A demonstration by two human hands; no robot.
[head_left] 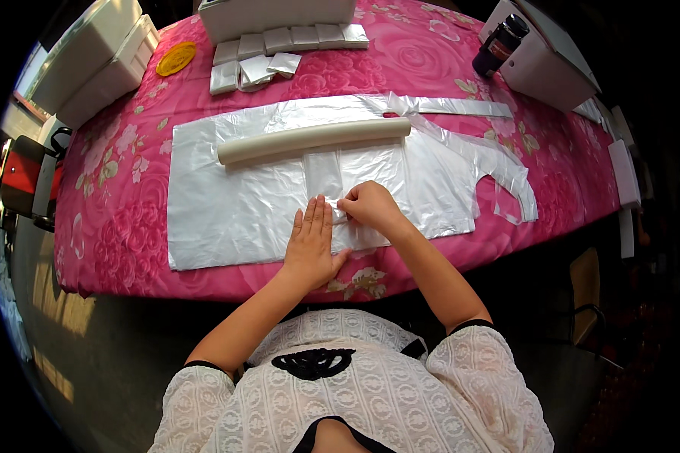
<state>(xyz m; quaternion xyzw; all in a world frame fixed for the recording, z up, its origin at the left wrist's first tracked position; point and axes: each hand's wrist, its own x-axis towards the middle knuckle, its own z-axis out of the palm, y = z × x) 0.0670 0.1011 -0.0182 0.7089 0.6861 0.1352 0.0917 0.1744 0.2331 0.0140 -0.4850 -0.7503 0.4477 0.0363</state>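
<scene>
A: Where was the film strip (323, 174)?

B: On the plastic sheet (227, 215), near the middle of the table's (113, 260) near edge, partly under the hands.

A: And which way did it lie from the fingers?

B: Its bare part lay straight beyond the tips of the left hand (308, 240), and beyond and a little left of the tips of the right hand (372, 206). That, I judged, was the relation to mind. Both hands were right at it, so neither was clearly nearer.

A: Its long axis?

B: It ran from the near edge toward the far edge, the far end leaning slightly left and pointing at the pale roll (313, 142). (The roll lay crosswise, its right end tipped toward the far edge.) Where the strip's near end stopped, I couldn't tell; the hands hid it.

A: What were the fingers doing?

B: The left ones lay flat, mostly side by side, with the thumb spread toward the table's right end. The right thumb and forefinger were pinched together, apparently on the film strip, the others curled in.
</scene>
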